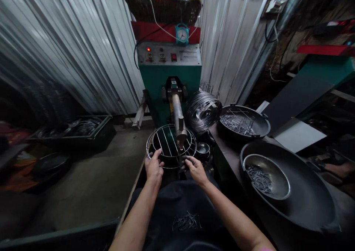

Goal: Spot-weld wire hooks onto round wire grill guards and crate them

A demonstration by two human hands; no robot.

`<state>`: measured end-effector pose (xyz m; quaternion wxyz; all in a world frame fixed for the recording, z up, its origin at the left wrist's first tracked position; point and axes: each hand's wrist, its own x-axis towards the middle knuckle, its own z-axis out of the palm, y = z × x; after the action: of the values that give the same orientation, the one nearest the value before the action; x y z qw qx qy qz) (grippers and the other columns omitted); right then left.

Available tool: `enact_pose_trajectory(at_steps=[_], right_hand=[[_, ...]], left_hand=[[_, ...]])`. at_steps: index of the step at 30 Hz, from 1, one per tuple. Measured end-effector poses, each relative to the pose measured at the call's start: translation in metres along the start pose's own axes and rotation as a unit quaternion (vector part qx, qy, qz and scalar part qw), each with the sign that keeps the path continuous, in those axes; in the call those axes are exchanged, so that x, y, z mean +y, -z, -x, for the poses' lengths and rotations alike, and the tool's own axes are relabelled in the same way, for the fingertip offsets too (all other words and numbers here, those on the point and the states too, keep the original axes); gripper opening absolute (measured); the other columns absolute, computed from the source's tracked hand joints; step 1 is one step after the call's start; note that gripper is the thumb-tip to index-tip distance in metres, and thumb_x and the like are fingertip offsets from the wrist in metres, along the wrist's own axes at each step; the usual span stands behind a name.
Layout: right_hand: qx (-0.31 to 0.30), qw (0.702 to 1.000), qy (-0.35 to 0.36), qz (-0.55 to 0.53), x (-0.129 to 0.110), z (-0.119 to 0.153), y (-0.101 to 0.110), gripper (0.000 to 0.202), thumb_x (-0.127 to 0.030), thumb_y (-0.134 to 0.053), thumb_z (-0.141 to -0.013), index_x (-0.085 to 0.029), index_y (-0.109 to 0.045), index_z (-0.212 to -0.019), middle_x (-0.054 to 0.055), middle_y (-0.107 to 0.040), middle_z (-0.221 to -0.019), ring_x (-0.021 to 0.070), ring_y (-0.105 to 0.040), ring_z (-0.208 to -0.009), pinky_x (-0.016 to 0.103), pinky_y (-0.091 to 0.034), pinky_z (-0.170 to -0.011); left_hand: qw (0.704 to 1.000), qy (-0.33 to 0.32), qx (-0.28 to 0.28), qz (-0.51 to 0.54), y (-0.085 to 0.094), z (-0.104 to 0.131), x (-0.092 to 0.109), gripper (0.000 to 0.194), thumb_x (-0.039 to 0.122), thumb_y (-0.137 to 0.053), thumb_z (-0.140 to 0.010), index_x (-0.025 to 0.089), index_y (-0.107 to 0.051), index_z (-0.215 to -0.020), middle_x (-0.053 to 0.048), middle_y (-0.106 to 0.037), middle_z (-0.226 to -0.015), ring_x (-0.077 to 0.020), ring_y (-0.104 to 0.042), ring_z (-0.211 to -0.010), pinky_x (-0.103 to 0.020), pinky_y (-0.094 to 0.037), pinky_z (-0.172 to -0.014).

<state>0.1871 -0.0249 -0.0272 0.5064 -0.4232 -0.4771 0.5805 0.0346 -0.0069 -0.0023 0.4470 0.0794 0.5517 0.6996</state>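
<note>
A round wire rack (166,141), with two rings and straight bars across it, lies level in front of the green spot welding machine (155,75). My left hand (154,167) grips the rack's near left rim, thumb on top. At the near right rim, my right hand (194,168) has thumb and fingertips pinched together; what is between them is too small and dark to make out. The machine's metal upper arm (178,112) reaches over the rack, its tip (181,141) just above my right fingertips. Short bent wire pieces (186,221) lie on the dark cloth over my lap.
Coiled wire (203,110) stands right of the machine. Further right are a black pan (262,123) with wire pieces and a large pan (307,195) holding a metal bowl (285,180). A bin (102,132) of metal parts is at left. Another person's hand (340,169) shows far right.
</note>
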Motion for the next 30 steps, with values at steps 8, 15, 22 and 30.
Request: enact_pose_trajectory(at_steps=[8, 15, 22, 30], right_hand=[[-0.016, 0.994, -0.014, 0.108, 0.009, -0.005, -0.001, 0.023, -0.035, -0.05, -0.076, -0.018, -0.058, -0.088, -0.001, -0.059, -0.067, 0.0071, -0.052, -0.044, 0.019, -0.035, -0.04], [-0.027, 0.989, 0.032, 0.14, 0.007, -0.007, -0.004, 0.022, -0.037, -0.047, -0.08, -0.019, -0.057, -0.087, -0.002, -0.054, -0.063, 0.0074, -0.045, -0.045, 0.021, -0.037, -0.045], [-0.036, 0.991, 0.029, 0.124, 0.006, -0.014, 0.0, 0.022, -0.04, -0.048, -0.08, -0.02, -0.056, -0.086, -0.003, -0.05, -0.062, 0.0074, -0.043, -0.044, 0.021, -0.035, -0.044], [-0.057, 0.991, 0.02, 0.123, 0.0, -0.022, 0.004, 0.021, -0.039, -0.049, -0.078, -0.02, -0.056, -0.082, -0.004, -0.05, -0.061, 0.0069, -0.042, -0.044, 0.02, -0.035, -0.043]], left_hand=[[1.0, -0.018, 0.014, -0.021, 0.0, 0.001, -0.004, 0.05, 0.031, -0.074, -0.046, 0.02, -0.041, -0.081, 0.009, -0.042, -0.061, -0.0023, -0.03, -0.042, -0.016, -0.022, -0.038], [1.0, -0.003, 0.001, -0.01, 0.002, -0.004, -0.005, 0.049, 0.031, -0.074, -0.046, 0.019, -0.043, -0.081, 0.009, -0.043, -0.06, -0.0018, -0.028, -0.041, -0.017, -0.02, -0.037], [1.0, 0.005, -0.008, 0.008, -0.002, -0.01, -0.007, 0.048, 0.03, -0.074, -0.045, 0.019, -0.041, -0.078, 0.01, -0.04, -0.058, -0.0011, -0.026, -0.039, -0.017, -0.018, -0.036], [1.0, 0.025, -0.001, 0.015, -0.008, -0.016, -0.008, 0.048, 0.028, -0.074, -0.042, 0.02, -0.034, -0.067, 0.012, -0.034, -0.052, -0.0003, -0.021, -0.037, -0.017, -0.016, -0.034]])
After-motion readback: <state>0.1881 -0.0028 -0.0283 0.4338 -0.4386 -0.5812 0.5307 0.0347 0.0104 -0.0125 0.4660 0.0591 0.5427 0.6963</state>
